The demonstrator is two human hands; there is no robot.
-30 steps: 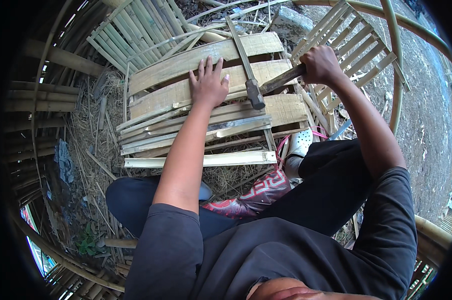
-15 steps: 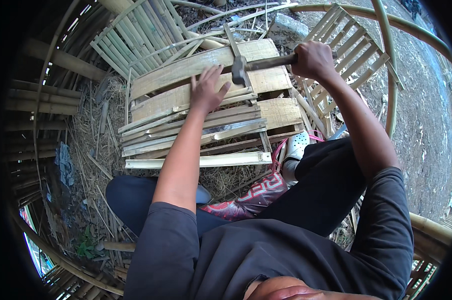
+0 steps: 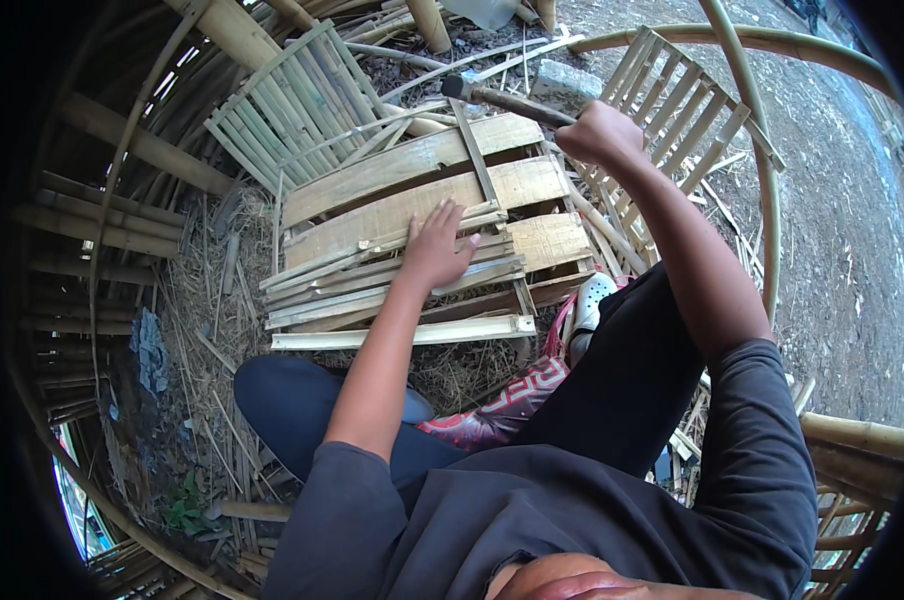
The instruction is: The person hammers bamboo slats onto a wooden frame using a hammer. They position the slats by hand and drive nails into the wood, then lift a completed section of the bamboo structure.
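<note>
My right hand (image 3: 600,134) is closed round the wooden handle of a hammer (image 3: 517,104). The hammer's dark head points left, at the far end of a narrow cross strip (image 3: 477,155). Flat on the bamboo strips (image 3: 382,262) lies my left hand (image 3: 440,246), fingers stretched out and holding nothing. Under the strips are wide, pale wooden planks (image 3: 412,165) laid side by side with gaps between them. A lighter strip (image 3: 402,334) runs along the near edge of the planks.
A slatted bamboo panel (image 3: 292,105) leans at the far left, and a slatted rack (image 3: 672,105) stands at the far right. A grey block (image 3: 564,82) sits behind the planks. A printed red bag (image 3: 502,405) lies by my shoe (image 3: 594,297). Bamboo poles (image 3: 769,200) curve around the right side.
The hammer has moved away from me and left, up to the far end of the cross strip. My left hand has come down flat onto the strips nearer me. The view has shifted slightly.
</note>
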